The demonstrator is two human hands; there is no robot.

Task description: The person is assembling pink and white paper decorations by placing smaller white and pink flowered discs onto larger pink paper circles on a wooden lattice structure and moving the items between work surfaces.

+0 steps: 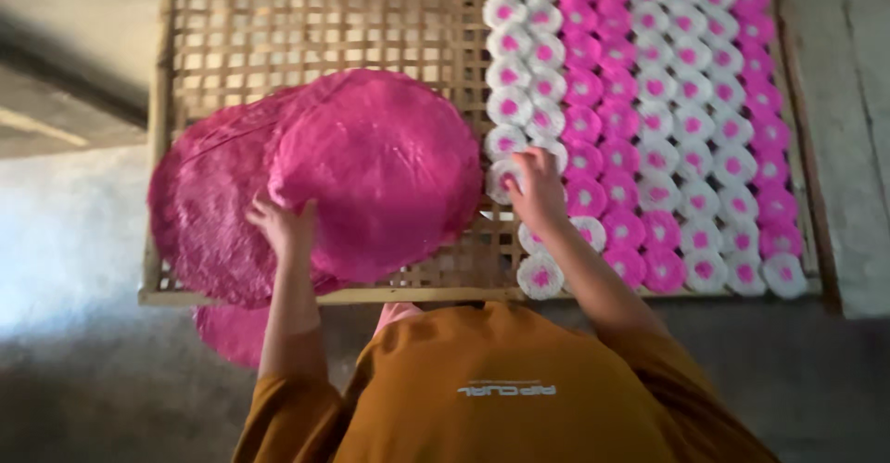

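A woven bamboo rack (315, 27) lies flat in front of me. Its right half is covered with rows of small round white and pink discs (667, 101), each with a pink centre. My left hand (283, 224) grips the near edge of a large round pink sheet (380, 166) that lies over another pink sheet (209, 213) on the rack's left side. My right hand (538, 188) rests with fingers spread on the small discs at the left edge of the rows, touching a white one (501, 177).
Another pink sheet (227, 333) pokes out below the rack's near edge. Grey concrete floor (74, 241) surrounds the rack, with a raised ledge (56, 74) at the upper left. My orange shirt (501, 389) fills the bottom centre.
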